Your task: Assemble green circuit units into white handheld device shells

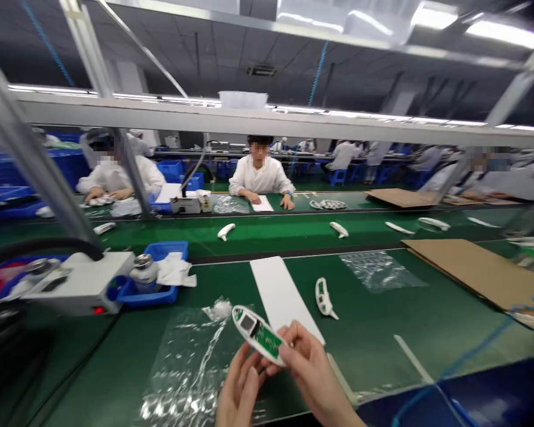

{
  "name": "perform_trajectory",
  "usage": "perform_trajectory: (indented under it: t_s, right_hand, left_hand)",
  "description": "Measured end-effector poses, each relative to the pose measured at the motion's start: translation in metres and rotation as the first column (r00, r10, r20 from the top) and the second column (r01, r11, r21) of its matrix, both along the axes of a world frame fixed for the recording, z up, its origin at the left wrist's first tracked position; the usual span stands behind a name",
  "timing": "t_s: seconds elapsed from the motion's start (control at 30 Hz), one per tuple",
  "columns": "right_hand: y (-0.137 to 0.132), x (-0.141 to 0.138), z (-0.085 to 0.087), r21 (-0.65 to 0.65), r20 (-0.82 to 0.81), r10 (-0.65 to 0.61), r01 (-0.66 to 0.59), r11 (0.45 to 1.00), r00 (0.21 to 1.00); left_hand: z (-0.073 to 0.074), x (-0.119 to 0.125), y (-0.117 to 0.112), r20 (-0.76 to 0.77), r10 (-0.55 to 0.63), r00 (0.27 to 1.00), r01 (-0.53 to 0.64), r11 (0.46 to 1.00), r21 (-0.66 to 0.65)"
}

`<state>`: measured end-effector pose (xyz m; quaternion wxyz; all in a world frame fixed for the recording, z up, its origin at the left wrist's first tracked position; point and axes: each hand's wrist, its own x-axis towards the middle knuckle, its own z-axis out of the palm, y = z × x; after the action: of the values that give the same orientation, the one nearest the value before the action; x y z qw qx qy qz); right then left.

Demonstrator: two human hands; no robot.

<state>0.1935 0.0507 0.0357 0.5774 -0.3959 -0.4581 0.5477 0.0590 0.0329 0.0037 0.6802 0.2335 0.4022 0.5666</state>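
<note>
Held up over the near edge of the bench is a slim white device housing [262, 337], its face showing a green circuit board and a small grey screen. My left hand [240, 382] grips it from below, fingers curled behind its underside. The thumb and fingers of my right hand [310, 369] pinch its lower right end. Behind it a white sheet [282, 290] lies on the green bench. To the right of the sheet rests a similar curved white housing [323, 296] with parts visible inside. Clear plastic wrap [182, 356] spreads out left of my hands.
On the left stand a blue bin [160, 293] with a metal-capped bottle and white wipes, and a white box with a red light [93, 290]. Brown cardboard [480, 273] lies right. Beyond, a green conveyor [285, 231] carries several white housings; a co-worker [261, 172] sits across it.
</note>
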Motion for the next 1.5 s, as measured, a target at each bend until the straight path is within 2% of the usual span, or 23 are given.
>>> perform_trajectory:
  t_s: [0.03, 0.1, 0.17, 0.23, 0.33, 0.4, 0.53, 0.67, 0.73, 0.9, 1.0, 1.07, 1.13, 1.2, 1.27, 1.37, 1.43, 1.5]
  right_hand:
    - [-0.011, -0.013, -0.006, -0.02, -0.002, 0.086, -0.086, 0.996, 0.996]
    - [-0.024, -0.029, -0.012, -0.004, 0.155, 0.204, -0.206, 0.978, 0.966]
    - [-0.027, -0.035, -0.012, 0.044, 0.372, 0.225, -0.259, 0.965, 0.9]
    - [-0.02, -0.038, -0.008, 0.073, 0.482, 0.191, -0.256, 0.964, 0.855]
    - [-0.003, -0.042, 0.002, 0.078, 0.485, 0.179, -0.246, 0.966, 0.856]
    - [0.005, -0.048, 0.01, 0.087, 0.491, 0.224, -0.304, 0.949, 0.842]
    - [0.008, -0.06, 0.022, 0.102, 0.592, 0.291, -0.427, 0.898, 0.752]
    - [0.003, -0.066, 0.02, 0.173, 0.757, 0.182, -0.462, 0.87, 0.627]
    - [0.002, -0.068, 0.014, 0.218, 0.79, 0.118, -0.455, 0.863, 0.601]
    - [-0.001, -0.074, 0.004, 0.323, 0.772, 0.024, -0.424, 0.846, 0.635]
    - [0.004, -0.077, 0.002, 0.302, 0.717, 0.053, -0.378, 0.875, 0.695]
    - [0.02, -0.076, -0.003, 0.236, 0.666, 0.079, -0.31, 0.921, 0.742]
    - [0.046, -0.072, -0.011, 0.222, 0.685, -0.016, -0.187, 0.957, 0.729]
    - [0.076, -0.068, -0.02, 0.299, 0.753, -0.205, -0.048, 0.953, 0.625]
    - [0.101, -0.067, -0.029, 0.379, 0.786, -0.33, 0.014, 0.925, 0.523]
    - [0.115, -0.074, -0.037, 0.423, 0.823, -0.338, -0.095, 0.901, 0.456]
    - [0.113, -0.077, -0.038, 0.41, 0.858, -0.287, -0.232, 0.882, 0.426]
    - [0.11, -0.067, -0.035, 0.388, 0.881, -0.241, -0.328, 0.861, 0.408]
  left_hand:
    - [0.006, -0.005, 0.0, 0.025, 0.014, 1.0, -0.013, 1.0, -0.021]
    - [0.013, -0.017, 0.0, 0.012, 0.057, 0.998, -0.057, 0.998, -0.033]
    - [0.017, -0.03, -0.002, -0.044, 0.097, 0.994, -0.099, 0.995, -0.021]
    - [0.018, -0.04, -0.007, -0.085, 0.094, 0.992, -0.096, 0.995, -0.017]
    - [0.014, -0.049, -0.014, -0.136, 0.017, 0.991, -0.02, 1.0, -0.019]
    - [0.011, -0.051, -0.016, -0.195, -0.043, 0.98, 0.045, 0.999, 0.003]
    - [0.006, -0.054, -0.019, -0.278, -0.094, 0.956, 0.099, 0.995, 0.001]
    - [0.007, -0.057, -0.022, -0.274, -0.057, 0.96, 0.062, 0.998, 0.007]
    - [0.008, -0.058, -0.023, -0.25, -0.068, 0.966, 0.069, 0.998, -0.006]
    - [0.008, -0.057, -0.025, -0.265, -0.109, 0.958, 0.109, 0.994, -0.014]
    - [0.007, -0.057, -0.026, -0.231, -0.083, 0.969, 0.08, 0.997, -0.021]
    - [0.008, -0.059, -0.026, -0.176, -0.042, 0.983, 0.037, 0.999, -0.031]
    - [0.009, -0.063, -0.025, -0.125, 0.012, 0.992, -0.017, 0.999, -0.042]
    - [0.011, -0.067, -0.024, -0.094, 0.062, 0.994, -0.067, 0.996, -0.054]
    - [0.014, -0.071, -0.023, -0.063, 0.094, 0.994, -0.098, 0.993, -0.065]
    - [0.018, -0.072, -0.024, 0.02, 0.098, 0.995, -0.096, 0.99, -0.102]
    - [0.022, -0.073, -0.026, 0.08, 0.078, 0.994, -0.068, 0.989, -0.129]
    - [0.026, -0.075, -0.028, 0.131, 0.044, 0.99, -0.023, 0.988, -0.153]
